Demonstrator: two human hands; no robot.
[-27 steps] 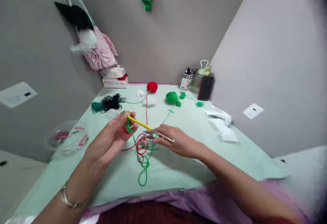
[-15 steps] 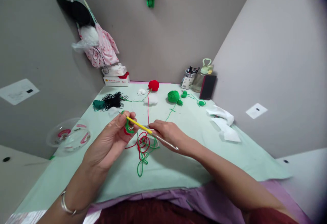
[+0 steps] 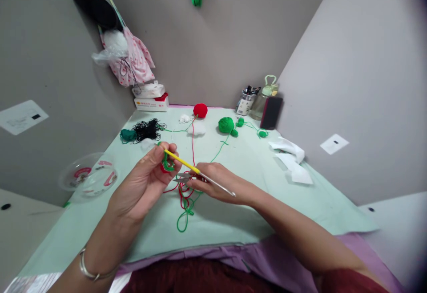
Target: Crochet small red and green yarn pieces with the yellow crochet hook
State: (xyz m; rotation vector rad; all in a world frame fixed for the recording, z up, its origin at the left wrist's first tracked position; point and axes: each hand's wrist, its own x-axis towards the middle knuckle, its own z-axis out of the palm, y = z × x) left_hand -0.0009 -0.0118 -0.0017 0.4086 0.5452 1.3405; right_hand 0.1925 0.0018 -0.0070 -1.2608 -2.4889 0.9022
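Observation:
My left hand [image 3: 140, 186] pinches a small green and red crochet piece [image 3: 167, 164] together with the yellow-handled crochet hook [image 3: 183, 159]. The hook slants down to the right, its silver end passing in front of my right hand [image 3: 220, 181]. A pair of small scissors [image 3: 181, 179] is in my right hand, blades pointing left just below the crochet piece and apart from each other. Loose red and green yarn [image 3: 186, 199] lies tangled on the table beneath, partly hidden by the scissors and fingers.
Behind the hands lie a red yarn ball [image 3: 200, 110], a green yarn ball [image 3: 226, 125] and black yarn [image 3: 149, 130]. White paper [image 3: 293, 164] is at right, clear plastic bowls [image 3: 90, 177] at left. A phone [image 3: 271, 113] leans by a bottle [image 3: 258, 106].
My right hand has moved slightly down, and the scissor blades now show, spread apart near the crochet piece. My left hand keeps its pinch in nearly the same place.

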